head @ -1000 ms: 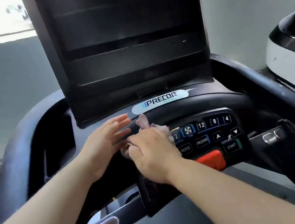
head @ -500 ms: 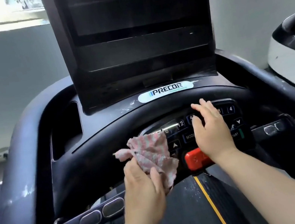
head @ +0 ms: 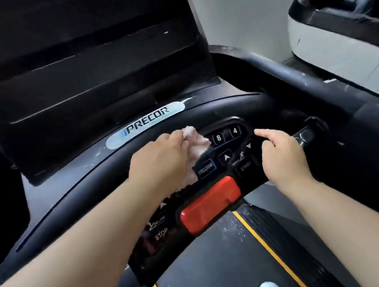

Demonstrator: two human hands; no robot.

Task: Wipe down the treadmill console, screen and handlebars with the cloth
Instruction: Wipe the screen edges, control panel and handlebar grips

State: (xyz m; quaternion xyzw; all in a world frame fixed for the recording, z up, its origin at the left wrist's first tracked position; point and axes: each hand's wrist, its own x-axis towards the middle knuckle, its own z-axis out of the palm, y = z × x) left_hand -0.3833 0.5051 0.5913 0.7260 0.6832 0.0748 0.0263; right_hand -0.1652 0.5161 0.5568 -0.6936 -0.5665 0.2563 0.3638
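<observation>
1. The left hand (head: pixel 161 163) is gripping the bunched pink cloth (head: pixel 196 143), fingers curled round it, and pressing it onto the console keypad (head: pixel 235 158).
2. The cloth is sticking out just beyond that hand's fingertips, beside the "8" key.
3. The right hand (head: pixel 281 155) is resting at the keypad's right edge, index finger stretched out and the others curled. Whether it is gripping the edge is unclear.

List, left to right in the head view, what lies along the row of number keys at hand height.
left hand → cloth → 8 key → 4 key → right hand → metal sensor on the right handlebar
</observation>
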